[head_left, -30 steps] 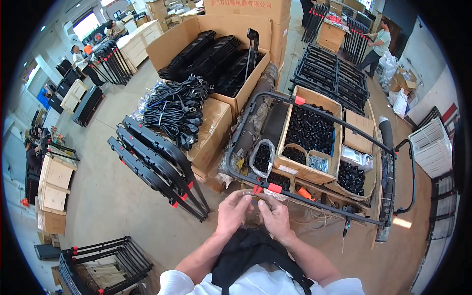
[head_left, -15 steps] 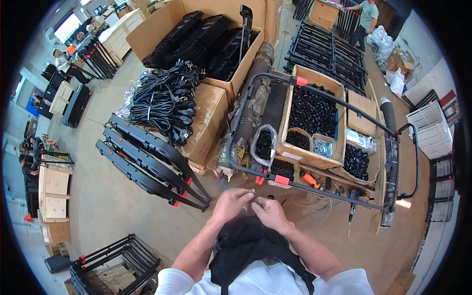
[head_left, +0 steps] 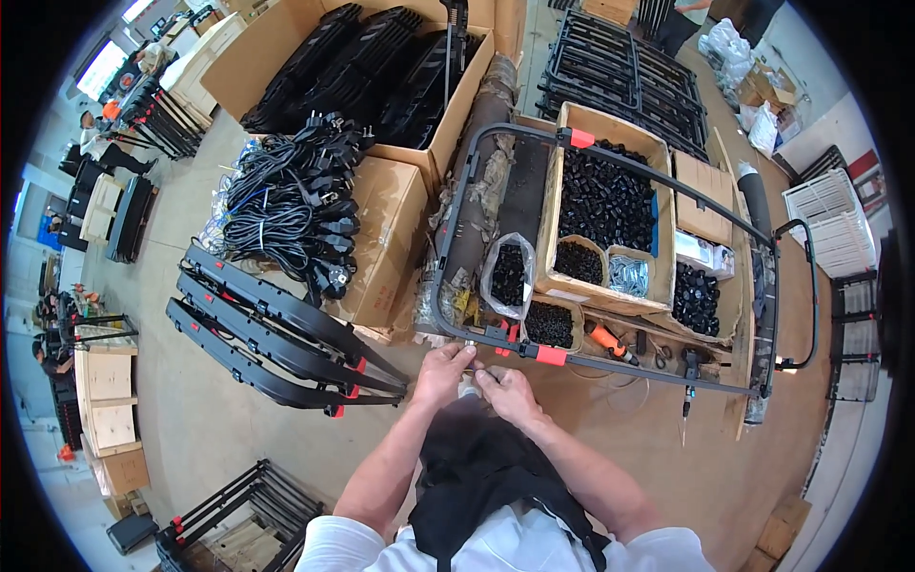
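My left hand [head_left: 441,376] and my right hand [head_left: 510,394] are close together in front of my apron, both with the fingers pinched. Whatever small piece lies between the fingertips is too small to name. Just beyond them is the near left corner of a black tubular frame [head_left: 629,368] with red sleeves. It rests across a worktop, around and over boxes of small parts. A clear bag of black parts [head_left: 508,275] and a small box of black pieces [head_left: 550,326] sit inside that corner, closest to my hands.
Curved black bars [head_left: 250,329] stand at the left, by a carton [head_left: 393,238] with bundled power cables [head_left: 272,214]. A wooden box of black caps [head_left: 610,205] fills the worktop's middle. An orange-handled tool [head_left: 610,340] and a power driver [head_left: 693,367] lie near its front edge.
Both hands have moved forward and slightly left, up to the frame's near corner, fingers still pinched. The whole view has shifted a little with my head.
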Action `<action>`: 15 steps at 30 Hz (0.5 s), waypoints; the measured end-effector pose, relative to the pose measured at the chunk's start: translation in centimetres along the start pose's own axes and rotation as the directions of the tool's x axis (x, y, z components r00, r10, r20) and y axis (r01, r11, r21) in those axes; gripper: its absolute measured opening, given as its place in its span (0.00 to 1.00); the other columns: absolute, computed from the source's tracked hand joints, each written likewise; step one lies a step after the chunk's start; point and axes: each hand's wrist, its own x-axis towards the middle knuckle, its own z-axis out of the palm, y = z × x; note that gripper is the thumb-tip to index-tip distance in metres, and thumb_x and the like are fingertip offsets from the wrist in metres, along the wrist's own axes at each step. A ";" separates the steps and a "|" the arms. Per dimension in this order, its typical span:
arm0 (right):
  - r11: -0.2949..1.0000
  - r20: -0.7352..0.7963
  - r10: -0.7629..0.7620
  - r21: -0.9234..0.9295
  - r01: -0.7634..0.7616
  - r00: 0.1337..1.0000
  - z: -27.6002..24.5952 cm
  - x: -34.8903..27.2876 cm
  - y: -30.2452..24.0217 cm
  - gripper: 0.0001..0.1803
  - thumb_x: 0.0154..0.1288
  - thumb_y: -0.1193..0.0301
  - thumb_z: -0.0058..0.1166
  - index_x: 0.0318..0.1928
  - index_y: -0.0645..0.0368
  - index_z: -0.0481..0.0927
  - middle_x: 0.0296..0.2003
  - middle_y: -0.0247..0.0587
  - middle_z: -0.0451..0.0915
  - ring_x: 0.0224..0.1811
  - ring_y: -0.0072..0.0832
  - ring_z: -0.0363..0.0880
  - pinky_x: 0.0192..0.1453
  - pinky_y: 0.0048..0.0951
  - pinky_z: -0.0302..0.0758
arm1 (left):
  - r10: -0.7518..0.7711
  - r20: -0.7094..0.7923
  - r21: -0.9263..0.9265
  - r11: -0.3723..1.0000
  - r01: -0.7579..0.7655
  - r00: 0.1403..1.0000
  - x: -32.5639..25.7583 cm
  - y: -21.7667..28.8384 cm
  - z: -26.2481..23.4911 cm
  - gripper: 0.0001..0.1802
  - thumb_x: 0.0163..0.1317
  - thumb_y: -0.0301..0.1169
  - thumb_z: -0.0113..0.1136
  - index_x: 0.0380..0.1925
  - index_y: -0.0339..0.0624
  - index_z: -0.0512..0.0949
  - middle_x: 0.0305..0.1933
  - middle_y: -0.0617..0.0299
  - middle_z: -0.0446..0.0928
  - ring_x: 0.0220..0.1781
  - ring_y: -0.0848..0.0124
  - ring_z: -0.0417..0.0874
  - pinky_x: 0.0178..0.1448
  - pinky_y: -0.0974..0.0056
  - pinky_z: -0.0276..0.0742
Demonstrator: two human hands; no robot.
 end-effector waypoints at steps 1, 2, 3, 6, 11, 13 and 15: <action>0.998 -0.001 0.005 0.065 -0.005 1.000 0.3 0.0 0.2 0.23 0.77 0.55 0.54 0.41 0.64 0.88 0.26 0.50 0.84 0.31 0.43 0.85 0.40 0.43 0.78 | -0.018 0.025 0.008 1.000 0.018 1.000 0.3 -0.1 -0.3 0.17 0.79 0.37 0.61 0.45 0.30 0.85 0.39 0.57 0.88 0.40 0.74 0.85 0.44 0.66 0.82; 0.991 -0.002 0.011 0.131 -0.011 1.000 0.4 0.1 0.1 0.23 0.77 0.55 0.54 0.41 0.64 0.88 0.24 0.46 0.83 0.29 0.38 0.84 0.38 0.42 0.77 | -0.023 0.027 0.011 1.000 0.022 0.999 0.5 0.1 -0.4 0.17 0.79 0.37 0.61 0.45 0.30 0.85 0.39 0.57 0.88 0.40 0.74 0.85 0.44 0.66 0.82; 0.991 -0.002 0.015 0.134 -0.015 1.000 0.5 0.1 0.0 0.23 0.77 0.55 0.54 0.41 0.64 0.88 0.24 0.46 0.83 0.29 0.38 0.84 0.38 0.42 0.77 | -0.026 0.043 0.064 0.998 0.024 0.999 0.6 0.2 -0.6 0.16 0.79 0.37 0.61 0.45 0.30 0.84 0.39 0.57 0.88 0.40 0.74 0.85 0.45 0.65 0.82; 0.985 0.007 0.070 0.160 -0.070 0.998 0.6 0.0 0.1 0.23 0.79 0.55 0.53 0.41 0.64 0.89 0.22 0.40 0.80 0.26 0.29 0.81 0.35 0.38 0.75 | -0.025 0.053 0.170 0.985 0.016 0.998 0.3 1.3 -0.3 0.17 0.79 0.37 0.61 0.44 0.30 0.85 0.38 0.58 0.87 0.40 0.74 0.85 0.45 0.65 0.81; 0.954 0.053 0.104 0.276 -0.115 0.993 0.0 -0.8 -1.7 0.24 0.82 0.55 0.54 0.34 0.63 0.83 0.22 0.29 0.75 0.25 0.18 0.70 0.29 0.29 0.66 | -0.035 -0.002 0.343 0.939 0.034 0.999 -0.9 4.3 0.4 0.17 0.78 0.38 0.61 0.42 0.31 0.86 0.36 0.60 0.87 0.39 0.75 0.83 0.45 0.64 0.79; 0.936 0.033 0.098 0.336 -0.103 0.995 0.8 -0.7 0.0 0.23 0.82 0.56 0.54 0.35 0.63 0.83 0.22 0.28 0.75 0.25 0.17 0.69 0.28 0.27 0.65 | -0.057 -0.007 0.452 0.891 0.054 0.998 -0.8 4.7 0.6 0.17 0.77 0.39 0.62 0.41 0.32 0.87 0.35 0.62 0.86 0.38 0.75 0.81 0.45 0.64 0.78; 0.915 0.018 0.088 0.394 -0.088 0.996 1.2 -0.6 0.2 0.22 0.82 0.57 0.53 0.36 0.63 0.84 0.22 0.27 0.74 0.24 0.16 0.68 0.28 0.26 0.63 | -0.041 -0.014 0.402 0.915 0.043 0.999 -0.4 3.5 0.4 0.17 0.77 0.39 0.62 0.39 0.34 0.87 0.34 0.62 0.86 0.36 0.76 0.81 0.43 0.64 0.78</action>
